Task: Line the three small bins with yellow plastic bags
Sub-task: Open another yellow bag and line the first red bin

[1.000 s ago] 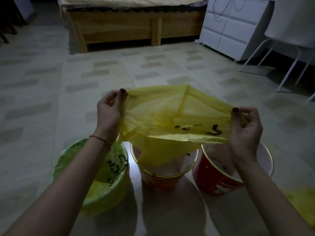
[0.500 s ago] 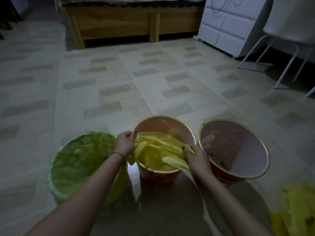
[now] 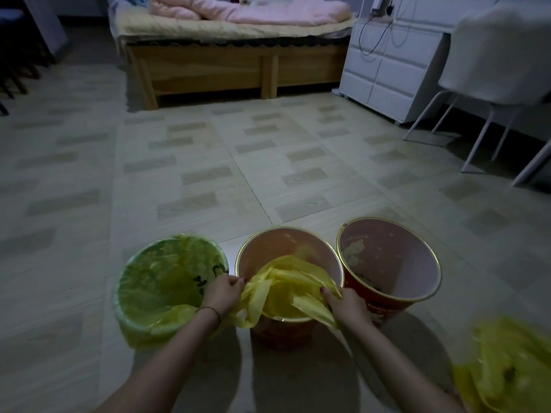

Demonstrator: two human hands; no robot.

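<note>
both hands (image 3: 222,290) grip yellow bag (image 3: 286,289) at middle bin (image 3: 286,242) rim.

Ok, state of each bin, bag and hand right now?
Left bin: lined, bag folded over rim.
Middle bin: bag partly in, not over rim yet.
Right bin: unlined.
Middle bag: bunched, draped over near rim.
Spare bags: heaped on floor.
Left hand: gripping middle bag.
Right hand: gripping middle bag.
</note>
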